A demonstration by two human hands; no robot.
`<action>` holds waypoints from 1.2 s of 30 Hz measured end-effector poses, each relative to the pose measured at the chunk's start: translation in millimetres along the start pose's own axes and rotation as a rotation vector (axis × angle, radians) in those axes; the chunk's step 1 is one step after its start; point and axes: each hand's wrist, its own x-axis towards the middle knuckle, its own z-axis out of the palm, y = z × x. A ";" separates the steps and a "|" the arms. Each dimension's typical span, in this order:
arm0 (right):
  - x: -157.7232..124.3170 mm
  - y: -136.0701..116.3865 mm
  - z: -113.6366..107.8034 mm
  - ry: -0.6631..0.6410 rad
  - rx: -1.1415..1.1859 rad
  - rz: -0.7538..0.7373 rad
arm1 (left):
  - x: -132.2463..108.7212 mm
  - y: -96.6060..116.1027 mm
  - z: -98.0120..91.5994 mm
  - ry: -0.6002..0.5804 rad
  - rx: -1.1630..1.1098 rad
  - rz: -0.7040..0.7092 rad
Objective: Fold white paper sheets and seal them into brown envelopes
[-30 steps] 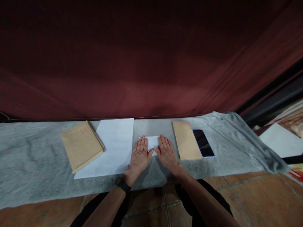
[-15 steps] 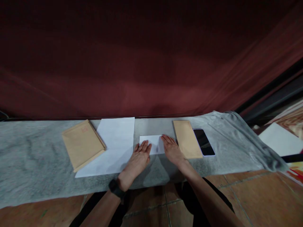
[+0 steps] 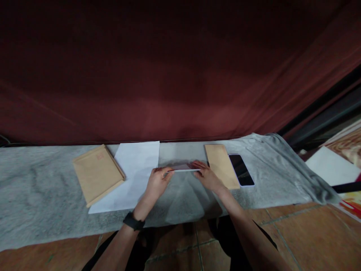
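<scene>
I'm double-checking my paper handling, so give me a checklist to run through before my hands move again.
1. Left hand on the small white paper: ok, at its left end.
2. Right hand on it: ok, at its right end.
3. Large white sheet uncovered: not ok, brown envelopes overlap it.
4. Phone off the single envelope: ok, beside it.
5. Fold sharpness: cannot tell.

Dark red cloth backdrop (image 3: 180,82), brown tiled floor (image 3: 310,237), dim light, grey-draped surface (image 3: 36,188).
</scene>
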 end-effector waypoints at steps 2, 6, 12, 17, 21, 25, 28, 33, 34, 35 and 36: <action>3.2 -2.3 -1.8 0.023 0.142 0.078 | 2.6 2.3 -2.3 0.090 -0.223 -0.111; 6.8 -8.1 1.4 0.074 0.292 0.294 | 3.3 6.7 3.8 0.138 -0.670 -0.307; 8.2 -17.0 6.8 0.048 0.081 0.506 | -2.5 5.0 30.4 0.025 -0.761 -0.535; 5.6 -22.2 4.3 0.018 -0.156 0.558 | -12.3 13.3 37.0 -0.039 -0.600 -0.531; 1.2 -26.8 3.1 -0.056 -0.293 0.578 | -18.1 18.9 30.7 -0.120 -0.390 -0.505; -3.7 -32.5 4.3 -0.078 -0.406 0.571 | -15.5 14.9 25.3 -0.195 -0.073 -0.501; -7.7 -38.1 5.6 -0.019 -0.493 0.546 | -14.8 14.2 22.9 -0.228 0.131 -0.471; -12.7 -48.2 13.8 0.114 -0.391 0.257 | -24.6 25.8 19.6 -0.160 0.479 -0.293; -13.5 -50.0 17.9 0.120 -0.337 0.168 | -27.0 27.9 20.8 -0.119 0.517 -0.222; -14.4 -51.5 22.9 0.117 -0.287 0.087 | -29.2 29.1 23.3 -0.077 0.537 -0.147; -15.4 -52.7 28.5 0.108 -0.246 0.024 | -31.4 29.1 27.4 -0.038 0.543 -0.076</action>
